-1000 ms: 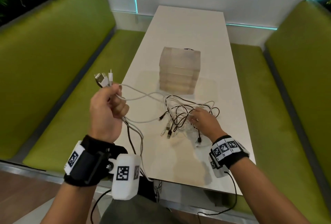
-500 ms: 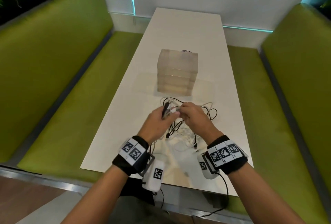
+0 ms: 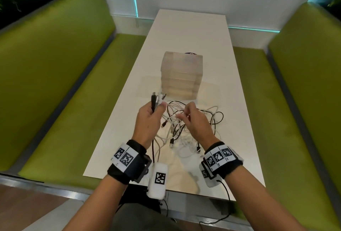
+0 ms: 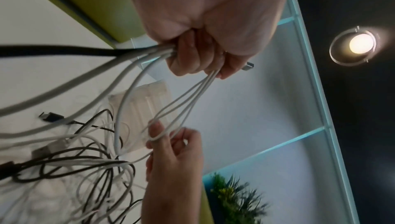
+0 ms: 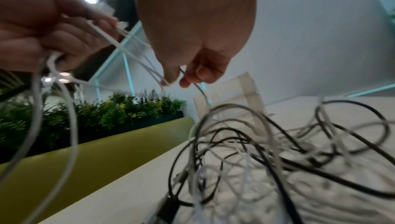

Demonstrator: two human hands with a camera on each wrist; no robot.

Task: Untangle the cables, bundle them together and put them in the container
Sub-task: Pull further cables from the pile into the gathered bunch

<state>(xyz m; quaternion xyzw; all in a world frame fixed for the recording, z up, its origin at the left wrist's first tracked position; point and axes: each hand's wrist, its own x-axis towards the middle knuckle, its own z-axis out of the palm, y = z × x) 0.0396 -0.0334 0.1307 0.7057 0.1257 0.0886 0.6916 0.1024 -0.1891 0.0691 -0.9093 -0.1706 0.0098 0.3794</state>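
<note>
A tangle of black and white cables [image 3: 191, 127] [image 5: 267, 151] lies on the white table [image 3: 190, 35] in front of a translucent container [image 3: 181, 74] [image 4: 149, 102]. My left hand [image 3: 147, 120] [image 4: 203, 55] grips several cable ends, their plugs [image 3: 157, 98] sticking up above the fist. Just right of it, my right hand [image 3: 193, 120] [image 5: 181, 79] pinches thin white strands [image 4: 181, 109] that run from the left fist. Both hands hover above the pile.
Green benches [image 3: 55, 75] [image 3: 304, 83] flank the table on both sides. The container stands mid-table, with bare tabletop behind it up to the wall. Plants [image 5: 107, 109] grow behind the left bench.
My left hand swung in from the far left to meet the right hand over the pile, then lifted slightly. The right hand rose off the tangle and took hold of white strands.
</note>
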